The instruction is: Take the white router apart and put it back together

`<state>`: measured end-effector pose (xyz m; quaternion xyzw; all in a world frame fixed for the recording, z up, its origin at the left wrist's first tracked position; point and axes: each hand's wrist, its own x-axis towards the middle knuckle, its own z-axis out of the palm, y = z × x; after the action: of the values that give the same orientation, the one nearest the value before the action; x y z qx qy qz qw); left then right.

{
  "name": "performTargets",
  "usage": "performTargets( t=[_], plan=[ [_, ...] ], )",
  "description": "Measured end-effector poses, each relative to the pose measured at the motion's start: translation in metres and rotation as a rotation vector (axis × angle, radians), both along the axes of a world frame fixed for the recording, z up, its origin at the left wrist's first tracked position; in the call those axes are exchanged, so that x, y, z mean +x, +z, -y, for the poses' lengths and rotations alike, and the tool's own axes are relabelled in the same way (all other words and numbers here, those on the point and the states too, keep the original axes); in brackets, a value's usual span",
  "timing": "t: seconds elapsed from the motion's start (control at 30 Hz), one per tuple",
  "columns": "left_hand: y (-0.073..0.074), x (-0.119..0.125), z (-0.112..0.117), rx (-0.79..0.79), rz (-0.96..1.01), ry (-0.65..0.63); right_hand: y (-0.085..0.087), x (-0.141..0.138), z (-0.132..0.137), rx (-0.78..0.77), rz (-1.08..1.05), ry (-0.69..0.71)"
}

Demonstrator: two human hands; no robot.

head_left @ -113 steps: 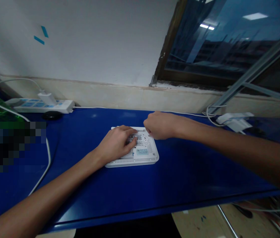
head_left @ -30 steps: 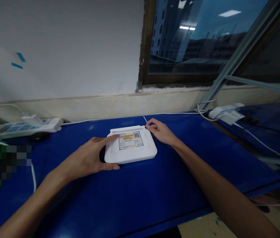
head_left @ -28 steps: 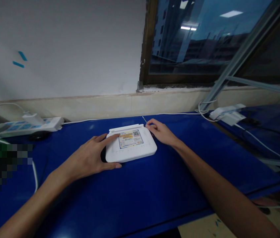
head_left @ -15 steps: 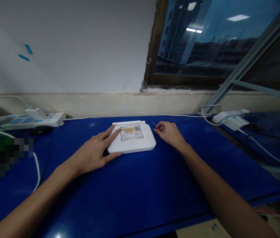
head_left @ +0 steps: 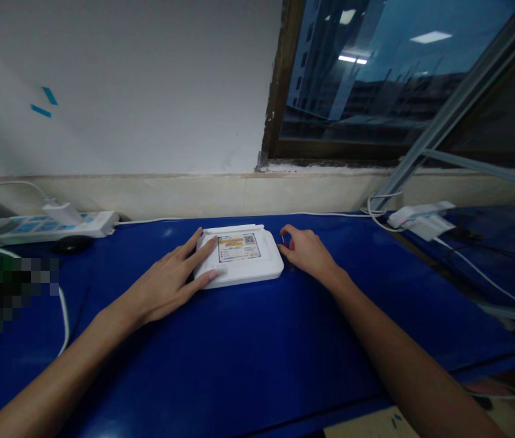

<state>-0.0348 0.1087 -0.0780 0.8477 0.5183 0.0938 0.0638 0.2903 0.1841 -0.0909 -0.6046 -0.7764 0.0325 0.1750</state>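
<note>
The white router (head_left: 238, 264) lies mid-frame on the blue table (head_left: 257, 347), with the left hand (head_left: 166, 286) spread wide across it and the right hand (head_left: 308, 252) curled narrowly at its right edge, any hold unclear.

Wall: white painted wall (head_left: 139, 103) above a beige skirting band (head_left: 184, 198)
Window: dark wood-framed glass pane (head_left: 358, 79) reflecting ceiling lights (head_left: 431, 37)
Table: glossy dark-blue table (head_left: 257, 371)
</note>
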Motion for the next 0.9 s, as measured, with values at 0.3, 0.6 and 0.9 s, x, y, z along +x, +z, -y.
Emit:
performTargets(
  t=[0.3, 0.6, 0.9],
  plan=[
    [0.005, 0.010, 0.004, 0.321, 0.146, 0.019, 0.012, 0.004, 0.002, 0.071, -0.052, 0.005],
    [0.002, 0.009, 0.006, 0.284, 0.100, -0.010, 0.024, -0.008, 0.016, 0.136, -0.104, 0.417],
    [0.003, 0.011, 0.007, 0.333, 0.092, -0.074, 0.026, -0.011, 0.023, 0.125, -0.080, 0.470]
  ],
)
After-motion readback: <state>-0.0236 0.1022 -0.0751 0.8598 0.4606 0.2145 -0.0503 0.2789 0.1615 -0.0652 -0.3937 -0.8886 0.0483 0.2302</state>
